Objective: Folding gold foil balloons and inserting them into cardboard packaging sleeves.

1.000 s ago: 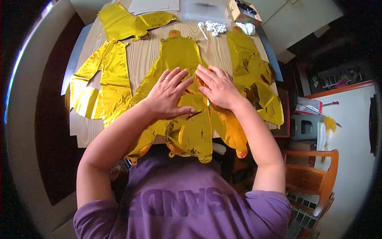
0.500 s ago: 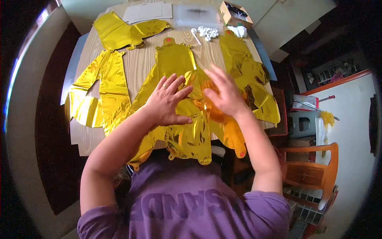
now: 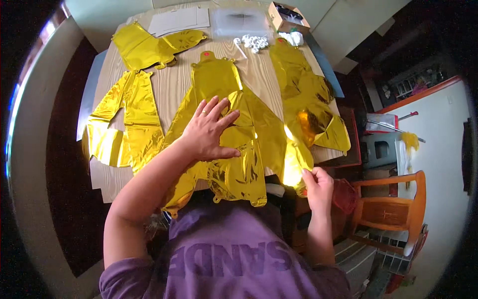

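A flat gold foil balloon [image 3: 216,79] lies in the middle of the table, its lower parts hanging past the near edge. My left hand [image 3: 209,132] rests on it, fingers spread. At the balloon's lower right tip, beyond the table edge, my right hand [image 3: 320,188] pinches the foil between thumb and fingers. More flat foil balloons lie around it: a gold one [image 3: 142,107] at the left, another gold one [image 3: 137,47] at the far left, and one more [image 3: 294,70] along the right side.
Grey cardboard sheets [image 3: 177,21], clear plastic sheets [image 3: 241,24] and a small open box [image 3: 288,19] stand at the table's far side. Small white pieces [image 3: 255,43] are heaped before them. A wooden chair [image 3: 391,212] is at the right.
My right hand has moved from the middle of the foil down and right to its lower tip and closed on it. The left hand has stayed nearly in place.
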Demonstrator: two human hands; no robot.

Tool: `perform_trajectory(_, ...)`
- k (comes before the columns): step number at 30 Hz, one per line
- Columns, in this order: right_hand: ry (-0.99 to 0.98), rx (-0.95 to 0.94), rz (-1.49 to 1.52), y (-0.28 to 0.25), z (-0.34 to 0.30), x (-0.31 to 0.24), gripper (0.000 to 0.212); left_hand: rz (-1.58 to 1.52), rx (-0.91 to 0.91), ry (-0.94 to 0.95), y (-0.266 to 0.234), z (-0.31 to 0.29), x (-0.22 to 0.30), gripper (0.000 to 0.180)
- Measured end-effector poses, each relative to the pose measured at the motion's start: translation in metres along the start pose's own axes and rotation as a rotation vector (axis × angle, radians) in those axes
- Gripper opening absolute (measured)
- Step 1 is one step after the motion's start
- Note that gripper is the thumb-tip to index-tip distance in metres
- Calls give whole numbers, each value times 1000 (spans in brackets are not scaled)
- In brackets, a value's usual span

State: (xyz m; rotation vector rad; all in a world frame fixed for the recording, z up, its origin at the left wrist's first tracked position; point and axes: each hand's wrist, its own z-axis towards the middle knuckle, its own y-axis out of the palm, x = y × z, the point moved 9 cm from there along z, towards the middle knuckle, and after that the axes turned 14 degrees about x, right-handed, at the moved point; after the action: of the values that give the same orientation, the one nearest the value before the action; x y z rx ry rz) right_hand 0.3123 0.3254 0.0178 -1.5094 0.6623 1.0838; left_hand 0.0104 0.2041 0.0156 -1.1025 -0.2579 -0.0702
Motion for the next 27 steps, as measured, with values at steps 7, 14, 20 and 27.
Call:
perform_trajectory(7,-1121,-368,-51,96,-65,-167,22,12,-2,-2,1,-2,-3,102)
perform_trajectory(14,-671,-873,271,146,-48,-133,15,98,-29,29,8,-4,-6,81)
perform_trajectory(20,-1027,-264,-333,151,52,-86,36,104,-28,31,7,-2,-3,82)
perform_trajectory(27,-1109,-412,-480,179,36,-88,53,52,-57,16,6,-3,-5,81)
